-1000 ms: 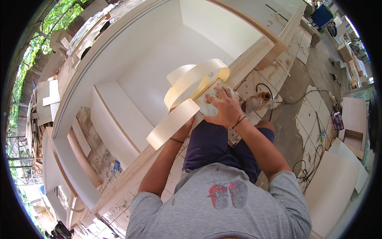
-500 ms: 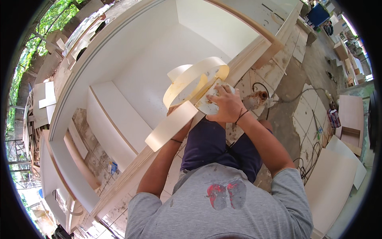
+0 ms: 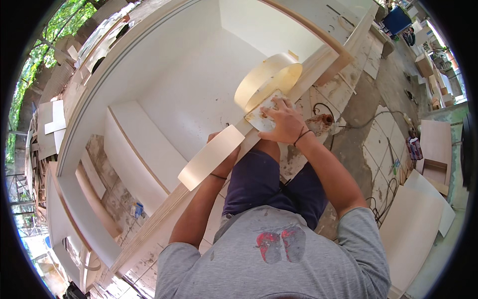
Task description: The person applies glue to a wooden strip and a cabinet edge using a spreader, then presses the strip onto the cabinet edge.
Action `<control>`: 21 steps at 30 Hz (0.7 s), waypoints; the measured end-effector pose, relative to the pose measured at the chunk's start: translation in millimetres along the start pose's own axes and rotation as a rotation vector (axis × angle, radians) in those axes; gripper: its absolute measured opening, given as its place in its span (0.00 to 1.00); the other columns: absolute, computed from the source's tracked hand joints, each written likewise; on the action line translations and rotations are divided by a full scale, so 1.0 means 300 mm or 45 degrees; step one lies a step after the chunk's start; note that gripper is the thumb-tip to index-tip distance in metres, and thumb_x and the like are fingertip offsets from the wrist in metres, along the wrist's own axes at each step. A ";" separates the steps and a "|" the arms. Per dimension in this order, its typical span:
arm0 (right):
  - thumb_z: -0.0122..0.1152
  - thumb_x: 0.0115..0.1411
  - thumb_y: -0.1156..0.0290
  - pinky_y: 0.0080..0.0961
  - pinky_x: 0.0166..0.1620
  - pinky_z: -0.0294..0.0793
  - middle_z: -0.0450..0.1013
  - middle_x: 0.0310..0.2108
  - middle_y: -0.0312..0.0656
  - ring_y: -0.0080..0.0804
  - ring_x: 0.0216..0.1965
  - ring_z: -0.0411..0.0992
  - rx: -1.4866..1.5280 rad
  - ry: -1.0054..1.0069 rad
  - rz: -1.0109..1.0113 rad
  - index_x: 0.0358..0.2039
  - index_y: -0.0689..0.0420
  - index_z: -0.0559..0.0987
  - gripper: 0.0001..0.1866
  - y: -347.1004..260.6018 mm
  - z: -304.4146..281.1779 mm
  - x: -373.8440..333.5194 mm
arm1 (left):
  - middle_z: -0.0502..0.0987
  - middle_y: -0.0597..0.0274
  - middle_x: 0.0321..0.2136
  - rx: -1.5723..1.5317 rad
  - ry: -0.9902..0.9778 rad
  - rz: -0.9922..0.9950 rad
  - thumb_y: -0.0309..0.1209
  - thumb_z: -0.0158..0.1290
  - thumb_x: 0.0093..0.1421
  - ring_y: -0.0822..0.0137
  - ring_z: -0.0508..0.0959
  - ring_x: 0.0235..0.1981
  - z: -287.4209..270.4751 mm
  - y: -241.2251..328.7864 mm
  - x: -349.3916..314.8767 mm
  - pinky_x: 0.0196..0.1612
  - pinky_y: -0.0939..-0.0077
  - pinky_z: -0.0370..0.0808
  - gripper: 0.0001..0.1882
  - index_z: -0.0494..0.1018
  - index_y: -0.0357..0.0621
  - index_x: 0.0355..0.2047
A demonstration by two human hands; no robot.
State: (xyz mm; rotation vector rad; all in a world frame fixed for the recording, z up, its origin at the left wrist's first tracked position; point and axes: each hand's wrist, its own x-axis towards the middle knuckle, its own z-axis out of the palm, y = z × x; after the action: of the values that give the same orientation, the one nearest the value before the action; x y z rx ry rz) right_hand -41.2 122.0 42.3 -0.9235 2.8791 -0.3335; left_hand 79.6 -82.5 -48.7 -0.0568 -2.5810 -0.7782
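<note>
A long, pale cream strip of edge banding (image 3: 211, 158) lies across my left hand, its loose end pointing toward my left forearm. My left hand (image 3: 230, 163) is wrapped around the strip from beneath, its fingers largely covered by it. Beyond, the strip curls up into a wide loop over the cabinet's edge. With fingers spread over its top, my right hand (image 3: 285, 121) grips a flat white spreader (image 3: 264, 117) stained with brown glue. The spreader sits against the strip near the base of the loop; the exact contact is hidden.
A large white cabinet carcass (image 3: 184, 74) lies open before me, its wooden front rail (image 3: 164, 214) running diagonally by my knees. A glue-crusted brown container (image 3: 319, 123) stands right of my right hand. Cables (image 3: 383, 209) and cut boards (image 3: 416, 224) lie on the right.
The strip's curls have shifted away and to the right, opening from overlapping bends into one round loop. My right hand and the spreader have moved slightly; my left hand stays nearly in place.
</note>
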 end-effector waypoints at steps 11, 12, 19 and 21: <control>0.68 0.39 0.42 0.62 0.58 0.57 0.63 0.60 0.52 0.52 0.64 0.57 -0.102 -0.104 0.004 0.53 0.43 0.79 0.39 -0.039 -0.057 0.031 | 0.77 0.51 0.42 0.004 0.000 -0.050 0.38 0.62 0.54 0.53 0.77 0.42 -0.028 0.022 0.009 0.47 0.65 0.73 0.25 0.72 0.36 0.48; 0.68 0.39 0.41 0.62 0.58 0.57 0.63 0.60 0.52 0.53 0.64 0.57 -0.106 -0.131 0.014 0.53 0.43 0.79 0.39 -0.046 -0.065 0.030 | 0.78 0.55 0.37 -0.088 0.086 -0.050 0.33 0.61 0.51 0.54 0.76 0.40 -0.032 0.040 0.026 0.45 0.63 0.73 0.16 0.75 0.40 0.40; 0.64 0.38 0.42 0.74 0.56 0.54 0.64 0.57 0.55 0.56 0.63 0.57 -0.023 -0.114 -0.009 0.52 0.42 0.79 0.38 -0.057 -0.067 0.038 | 0.77 0.51 0.40 -0.004 -0.008 -0.053 0.37 0.62 0.55 0.52 0.77 0.43 -0.039 0.029 0.014 0.47 0.63 0.73 0.22 0.74 0.38 0.47; 0.64 0.38 0.42 0.74 0.55 0.54 0.64 0.56 0.55 0.55 0.63 0.57 -0.028 -0.132 -0.008 0.51 0.42 0.79 0.37 -0.048 -0.063 0.040 | 0.78 0.56 0.36 -0.040 0.078 0.009 0.32 0.60 0.52 0.53 0.76 0.40 -0.050 0.054 0.039 0.45 0.61 0.73 0.14 0.76 0.41 0.38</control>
State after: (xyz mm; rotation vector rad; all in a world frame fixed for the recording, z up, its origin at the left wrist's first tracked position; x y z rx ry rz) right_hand -45.8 107.0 63.7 -0.9244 2.7914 -0.2475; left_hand 77.9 -78.0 -24.3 -0.0508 -2.5100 -0.8055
